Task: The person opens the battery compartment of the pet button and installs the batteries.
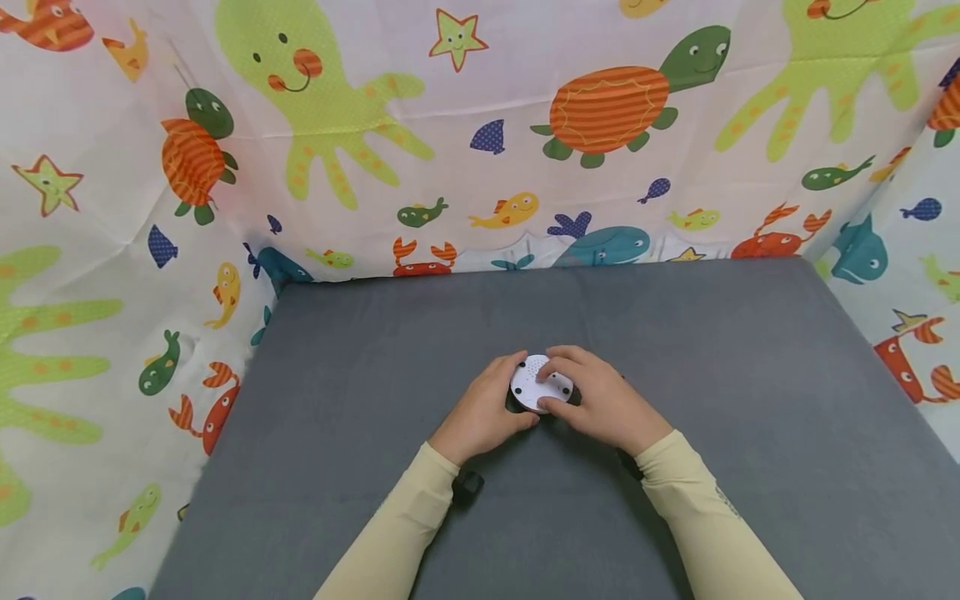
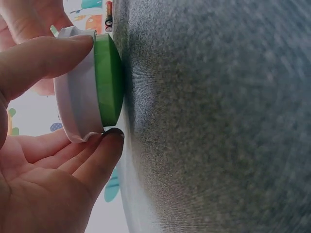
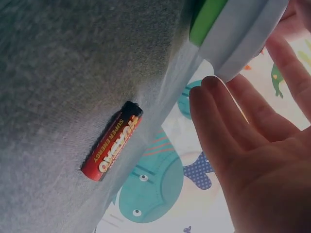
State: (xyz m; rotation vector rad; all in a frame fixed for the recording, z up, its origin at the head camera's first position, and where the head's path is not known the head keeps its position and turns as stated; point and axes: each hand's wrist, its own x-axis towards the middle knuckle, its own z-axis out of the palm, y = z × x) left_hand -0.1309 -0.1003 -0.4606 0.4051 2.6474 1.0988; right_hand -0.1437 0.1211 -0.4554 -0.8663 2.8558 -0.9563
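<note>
The round white-and-green thing (image 1: 529, 390) is between your hands, white side up. Your left hand (image 1: 486, 410) pinches its sides. Your right hand (image 1: 603, 402) bends over it; I can't tell if it pinches too. From your head, the green part (image 2: 108, 80) is hidden. A red battery (image 3: 112, 141) lies on the grey table (image 1: 375, 375). Sea-animal cloth (image 1: 480, 187) hangs behind.

L grip (image 1: 480, 417) & R grip (image 1: 600, 400) working close tog.
L forearm (image 1: 378, 546) & R forearm (image 1: 716, 533) are reaching fwd & converging, w/ pale yellow sleeves (image 1: 671, 475) covering both approx. to the wrists; backs of both hands are showing in head view. L grip is holding, w/ L thumb (image 2: 48, 58) pressing opp. the L fingers (image 2: 95, 167). R grip is arching in from the R, R index (image 1: 557, 365) bending, tip touching down, R thumb (image 1: 561, 409) sitting nearer the body; other R fingers (image 3: 233, 124) are extending nearly straight, side by side.
</note>
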